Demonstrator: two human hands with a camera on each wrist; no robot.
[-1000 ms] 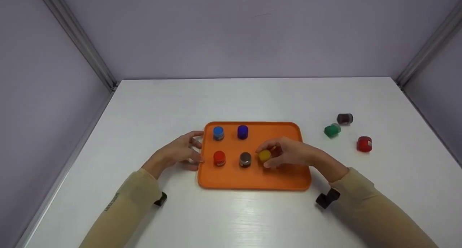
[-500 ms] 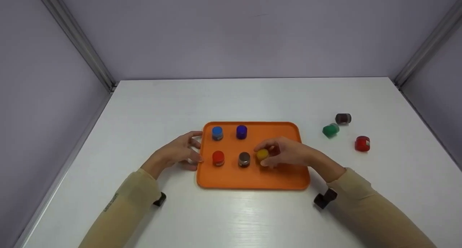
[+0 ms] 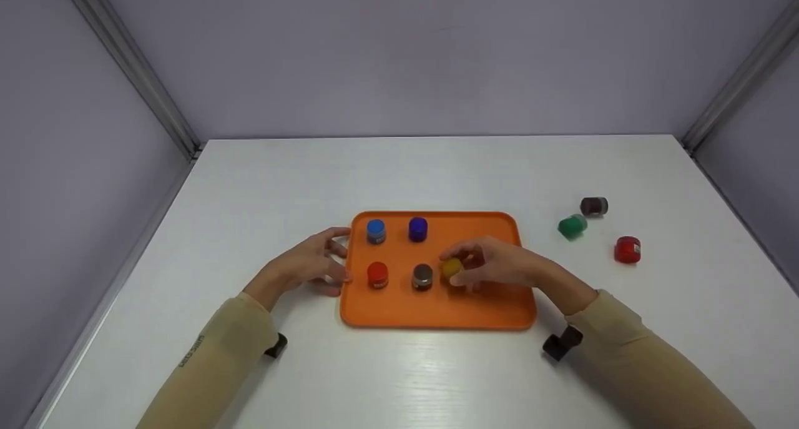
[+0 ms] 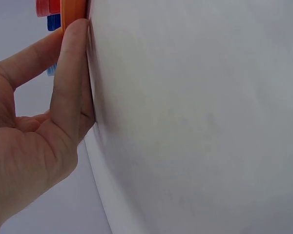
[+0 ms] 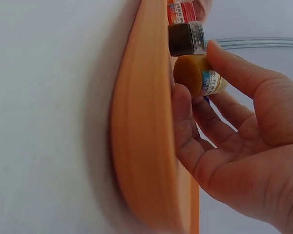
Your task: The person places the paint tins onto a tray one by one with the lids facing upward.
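The white worktop [image 3: 437,179] is carrying an orange tray [image 3: 437,310], and the tray is sitting exactly where it was a second ago. The person's left hand [image 3: 309,268] is resting against the tray's left edge with fingers straight and relaxed, the thumb lying flat on the worktop beside the rim, gripping nothing. The right hand [image 3: 493,263] is pinching the yellow jar [image 3: 452,267] between thumb and fingertips; over the last second that jar has been drifting slightly leftward and is now standing just beside the brown-lidded jar [image 3: 422,276], so it looks as though it is being settled into the front row. The red jar [image 3: 377,274] is standing at the left of that row, with the light blue jar [image 3: 375,230] and dark blue jar [image 3: 417,228] behind. Off the tray, well to the right, a green jar [image 3: 572,225], a dark jar [image 3: 593,205] and another red jar [image 3: 627,250] are lying untouched.
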